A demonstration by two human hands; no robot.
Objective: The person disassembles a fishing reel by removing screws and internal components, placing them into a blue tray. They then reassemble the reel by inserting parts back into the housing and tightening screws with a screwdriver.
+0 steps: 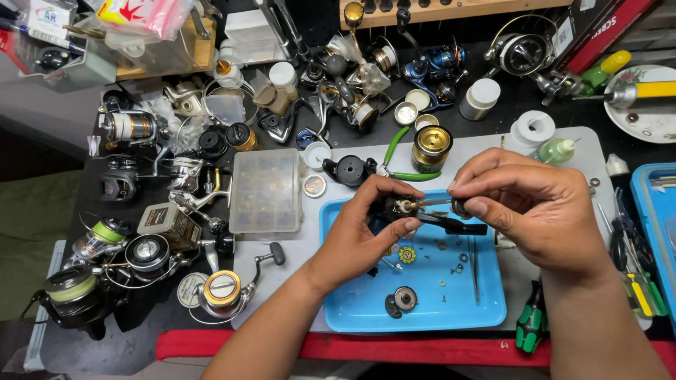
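Pinched in left hand (366,229) grip: black reel body (405,211), above blue tray (422,309). Right hand (531,204) fingers pressed on, seemingly, small part. Risk: slipping, scattering tiny screws across worktop (282,253).

Left hand (366,229), right hand (528,207) pinching

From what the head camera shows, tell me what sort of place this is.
Most likely a fishing reel repair bench. Many spinning reels crowd the dark table, small screws and washers lie in a blue tray, and the left hand and right hand hold a black reel body above it.
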